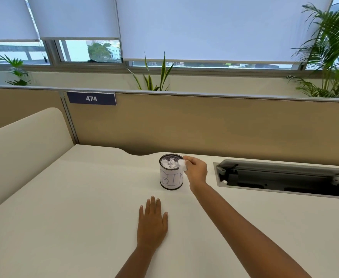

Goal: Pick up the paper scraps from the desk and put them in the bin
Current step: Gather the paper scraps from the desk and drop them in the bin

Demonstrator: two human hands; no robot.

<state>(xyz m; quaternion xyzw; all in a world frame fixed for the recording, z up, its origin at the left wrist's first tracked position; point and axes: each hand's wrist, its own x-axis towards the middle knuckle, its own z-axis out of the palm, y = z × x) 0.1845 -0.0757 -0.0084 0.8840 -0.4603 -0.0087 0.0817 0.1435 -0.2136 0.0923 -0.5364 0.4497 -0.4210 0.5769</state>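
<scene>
Right hand (195,170): arm stretched forward from the lower right, wrist raised off the surface, fingers bent and pinching a white paper scrap (182,164). The scrap sits at the right edge of the bin's rim, partly over the opening.

Left hand (152,223): lies palm down on the surface (74,217), fingers straight and close together, holding nothing. It is near the bin, on the side closer to the person, and apart from it.

Bin (171,180): small black mesh cylinder, upright, wrapped in white paper lettered "BIN". It stands toward the far middle of the surface. More white paper scraps (170,163) lie heaped inside, up to the rim.

Cable tray (285,177): open recessed slot with a grey frame, set into the surface to the right of the right hand, well apart from the bin.

Partition (184,121): tan panel along the far edge, carrying a dark blue plate (91,98) reading "474".

Side divider (24,137): cream panel with a rounded corner, at the left.

Beyond the partition: snake plant (154,77), palm (331,47), a smaller plant (16,69), and windows with roller blinds (204,27) lowered most of the way.
</scene>
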